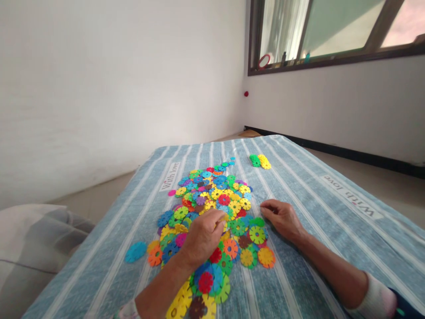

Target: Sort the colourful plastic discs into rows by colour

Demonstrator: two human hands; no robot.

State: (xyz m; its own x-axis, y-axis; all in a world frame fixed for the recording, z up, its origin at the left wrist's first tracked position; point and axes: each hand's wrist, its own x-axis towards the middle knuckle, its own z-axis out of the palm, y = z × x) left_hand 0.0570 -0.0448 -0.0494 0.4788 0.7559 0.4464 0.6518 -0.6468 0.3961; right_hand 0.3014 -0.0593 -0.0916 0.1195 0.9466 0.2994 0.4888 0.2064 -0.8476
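Observation:
A long heap of colourful plastic snowflake discs (pixel 224 200), notched around their rims, spreads down the striped cloth. Over the middle of it, my left hand (pixel 204 232) is closed in a pinch, with a bit of a yellow snowflake disc (pixel 226 217) showing at the fingertips. The palm side and most of that disc are hidden. Just right of the heap, my right hand (pixel 281 218) rests low over the cloth with its fingers loosely bent. Nothing shows between its thumb and forefinger. Closest to it lies a green disc (pixel 259 222).
Farther back stand a row of green discs (pixel 255 161) and a row of yellow discs (pixel 264 162), side by side. A lone blue disc (pixel 136 252) lies left of the heap. Blue striped cloth (pixel 332 230) covers the bed-like surface. White sheer fabric (pixel 29 239) hangs at the left.

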